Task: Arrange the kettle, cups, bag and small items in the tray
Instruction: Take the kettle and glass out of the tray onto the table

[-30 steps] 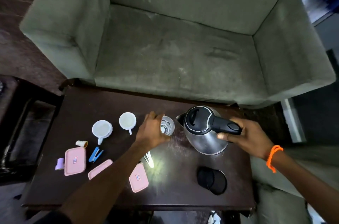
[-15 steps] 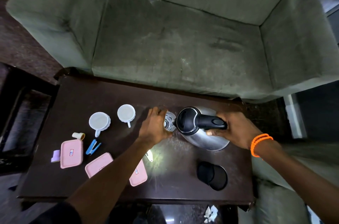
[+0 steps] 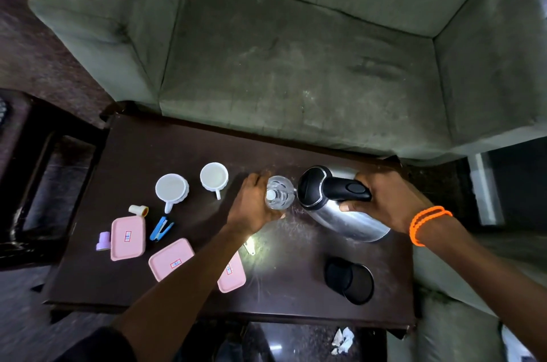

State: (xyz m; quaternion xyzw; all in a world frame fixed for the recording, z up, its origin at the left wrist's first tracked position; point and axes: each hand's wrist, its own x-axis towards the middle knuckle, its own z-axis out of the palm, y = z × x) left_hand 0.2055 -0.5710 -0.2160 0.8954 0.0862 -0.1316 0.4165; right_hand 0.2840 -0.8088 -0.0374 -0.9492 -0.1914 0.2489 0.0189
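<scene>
A dark wooden bench stands before a grey-green sofa; the right hand has its grip clenched on the black handle of the steel kettle, tipped with its spout over a clear glass; the left hand grips that glass on the bench; further left stand two white cups, then pink lidded boxes and a blue clip; a black round base lies nearer the front edge.

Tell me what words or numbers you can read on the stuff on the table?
None can be read.
Three pink rectangular plastic lids: each has a small red-and-blue sticker, too blurred to read.
Silver steel kettle with black handle: no visible text.
</scene>
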